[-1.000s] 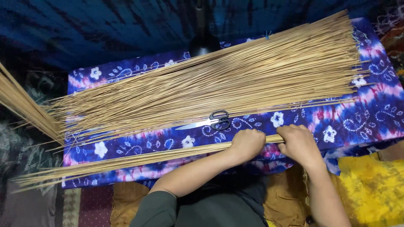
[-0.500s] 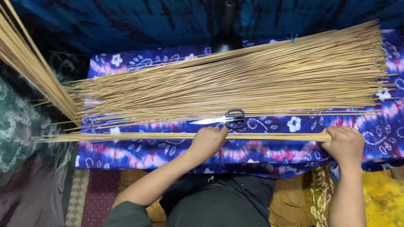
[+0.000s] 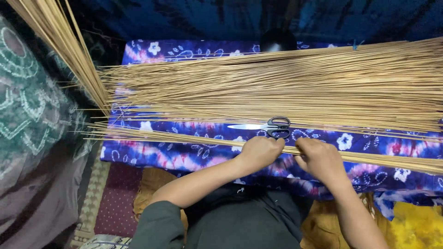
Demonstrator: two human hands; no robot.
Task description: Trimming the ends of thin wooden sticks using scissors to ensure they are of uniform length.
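Just below the black-handled steel scissors (image 3: pixel 270 126), the left hand (image 3: pixel 260 152) and right hand (image 3: pixel 320 158) both clench a thin bundle of long tan straw stalks (image 3: pixel 175 137), keeping it gathered and level.

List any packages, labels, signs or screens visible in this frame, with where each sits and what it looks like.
None in view: no package, label, sign or screen.
What shows instead: both hands, left hand and right hand, closed on a thin bundle of tan sticks.
Black-handled scissors lie just beyond the hands on the blue-purple flowered cloth.
Large stick pile spreads across the cloth behind.
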